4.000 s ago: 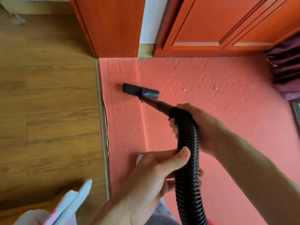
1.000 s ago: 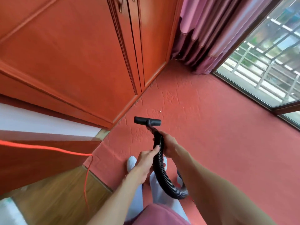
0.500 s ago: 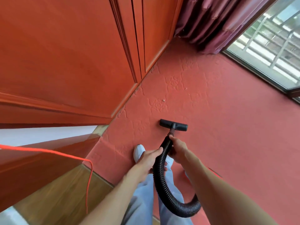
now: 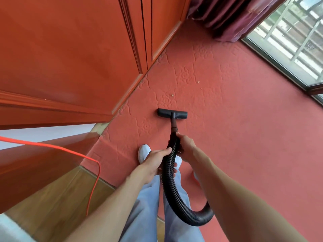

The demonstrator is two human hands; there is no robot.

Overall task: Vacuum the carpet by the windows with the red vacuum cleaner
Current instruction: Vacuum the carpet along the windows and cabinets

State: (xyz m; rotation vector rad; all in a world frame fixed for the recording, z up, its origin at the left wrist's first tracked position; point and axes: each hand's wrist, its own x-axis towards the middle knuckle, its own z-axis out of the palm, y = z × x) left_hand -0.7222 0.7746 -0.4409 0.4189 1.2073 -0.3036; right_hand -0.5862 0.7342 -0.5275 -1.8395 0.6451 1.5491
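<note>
Our left hand (image 4: 153, 161) and right hand (image 4: 187, 145) both grip the black vacuum hose (image 4: 168, 180); its nozzle (image 4: 172, 114) sits on the red carpet (image 4: 253, 137). We judge the crumbs (image 4: 198, 82) just ahead and the carpet by the window (image 4: 288, 37) not yet done.

Reaching forward and down with both bare arms, forearms closing in on the black hose (image 4: 167, 173) from either side. Gripping the hose near its top end with the right hand (image 4: 186, 145), curled round it from the right with the back of the hand up. Holding the hose just below that grip with the left hand (image 4: 154, 161), wrapped round it from the left, thumb stretched along the top and touching the hose.
</note>
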